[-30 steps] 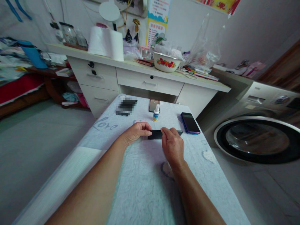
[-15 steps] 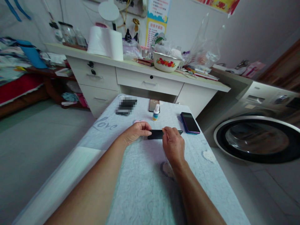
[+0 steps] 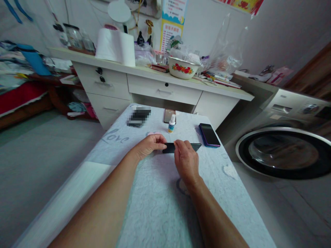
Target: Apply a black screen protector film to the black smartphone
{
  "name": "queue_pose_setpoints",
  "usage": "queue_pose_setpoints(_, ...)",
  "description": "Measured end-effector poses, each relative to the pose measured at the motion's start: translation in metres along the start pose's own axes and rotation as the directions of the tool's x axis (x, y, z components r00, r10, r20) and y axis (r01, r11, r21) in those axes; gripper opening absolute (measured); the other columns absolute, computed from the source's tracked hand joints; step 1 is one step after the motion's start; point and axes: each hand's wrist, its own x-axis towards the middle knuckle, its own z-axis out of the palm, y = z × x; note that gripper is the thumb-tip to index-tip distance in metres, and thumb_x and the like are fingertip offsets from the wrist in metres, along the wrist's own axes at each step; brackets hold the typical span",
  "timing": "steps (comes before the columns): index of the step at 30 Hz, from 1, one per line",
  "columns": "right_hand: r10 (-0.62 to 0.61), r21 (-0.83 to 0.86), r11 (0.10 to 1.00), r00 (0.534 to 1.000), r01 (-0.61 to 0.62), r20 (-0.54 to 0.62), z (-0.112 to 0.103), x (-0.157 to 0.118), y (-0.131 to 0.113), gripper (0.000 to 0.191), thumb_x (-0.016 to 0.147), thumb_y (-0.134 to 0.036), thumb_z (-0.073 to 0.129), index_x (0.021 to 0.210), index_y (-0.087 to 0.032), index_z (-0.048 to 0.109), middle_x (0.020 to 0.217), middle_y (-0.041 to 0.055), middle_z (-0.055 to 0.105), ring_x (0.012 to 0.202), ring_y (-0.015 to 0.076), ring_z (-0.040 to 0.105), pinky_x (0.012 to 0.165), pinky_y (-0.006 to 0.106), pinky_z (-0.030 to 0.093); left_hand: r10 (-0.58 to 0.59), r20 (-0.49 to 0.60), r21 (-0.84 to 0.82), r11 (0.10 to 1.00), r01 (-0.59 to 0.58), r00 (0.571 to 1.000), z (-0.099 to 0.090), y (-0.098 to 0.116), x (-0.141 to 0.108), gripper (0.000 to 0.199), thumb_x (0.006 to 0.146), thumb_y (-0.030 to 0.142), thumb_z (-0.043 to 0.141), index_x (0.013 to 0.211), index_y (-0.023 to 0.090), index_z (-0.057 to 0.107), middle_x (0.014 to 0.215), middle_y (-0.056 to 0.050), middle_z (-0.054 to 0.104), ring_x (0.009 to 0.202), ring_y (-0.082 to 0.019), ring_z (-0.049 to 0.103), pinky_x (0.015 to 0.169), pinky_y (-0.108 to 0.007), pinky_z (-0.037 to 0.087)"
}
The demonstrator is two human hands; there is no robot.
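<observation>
A dark phone (image 3: 169, 148) lies crosswise above the cloth-covered table. My left hand (image 3: 148, 146) pinches its left end between thumb and fingers. Bent over the middle of the phone, my right hand (image 3: 186, 158) has its fingers pressed together against the surface; whatever they hold, if anything, is hidden. Just beyond the hands stands a small white spray bottle (image 3: 171, 124) with a blue and yellow label. Behind the bottle lies another phone (image 3: 168, 115). To the right rests a stack of phones (image 3: 210, 135), the top one with a black screen.
A blurred-out dark item (image 3: 139, 117) lies at the table's far left. Beyond the table (image 3: 155, 206) stands a white desk (image 3: 144, 81) with a flowered bowl (image 3: 183, 68) and paper roll (image 3: 115, 46). A washing machine (image 3: 292, 110) with a round door is on the right.
My right hand has slid left along the phone, closer to my left hand, uncovering more of its right end. My left hand keeps its hold.
</observation>
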Motion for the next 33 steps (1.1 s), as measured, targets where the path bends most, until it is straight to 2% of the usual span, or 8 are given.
queue_pose_setpoints(33,0.052,0.04,0.998,0.999,-0.052,-0.007,-0.0045,0.0019,0.0056,0.02,0.095,-0.025,0.045,0.1,-0.02,0.064,0.086,0.0036,0.063,0.078,0.0152,0.058,0.066,0.024,0.038,0.017,-0.013,-0.015,1.0,-0.017,1.0,-0.0014,-0.0018,-0.0005,0.022,0.061,0.022,0.077,0.076,0.014,0.062,0.07,0.003,0.054,0.066,-0.01,0.049,0.065,-0.024,0.034)
